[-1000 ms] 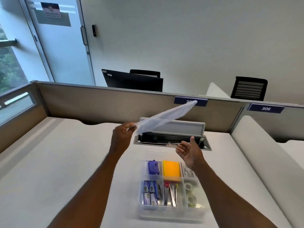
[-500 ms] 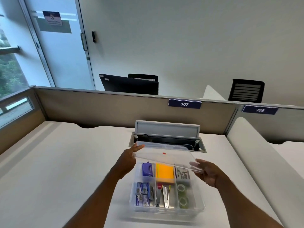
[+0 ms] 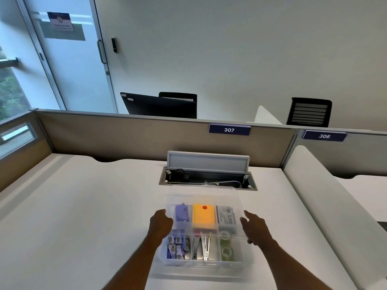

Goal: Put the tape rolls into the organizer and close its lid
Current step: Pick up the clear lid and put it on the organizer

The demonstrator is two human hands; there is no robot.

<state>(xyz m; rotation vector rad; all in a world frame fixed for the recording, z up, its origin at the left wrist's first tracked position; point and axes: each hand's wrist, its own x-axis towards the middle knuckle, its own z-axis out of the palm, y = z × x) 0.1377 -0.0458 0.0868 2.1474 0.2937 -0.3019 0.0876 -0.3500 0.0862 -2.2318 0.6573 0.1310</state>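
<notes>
A clear plastic organizer [image 3: 201, 263] sits on the white desk in front of me. Its front right compartment holds two tape rolls [image 3: 226, 245]. Other compartments hold a purple item, orange sticky notes, small boxes and metal clips. A clear lid [image 3: 204, 195] with a red dot hovers over the organizer's far half, its near edge lifted. My left hand [image 3: 160, 223] grips the lid's left edge. My right hand [image 3: 254, 229] grips its right edge.
An open cable tray [image 3: 207, 180] with a raised grey flap sits just behind the organizer. A beige partition [image 3: 125, 137] labelled 307 runs along the desk's back. A white divider [image 3: 314, 195] rises on the right. White desk surface spreads to the left.
The lid came down from a raised tilt in my left hand alone. Both hands now hold it low over the organizer, and they have moved nearer to me.
</notes>
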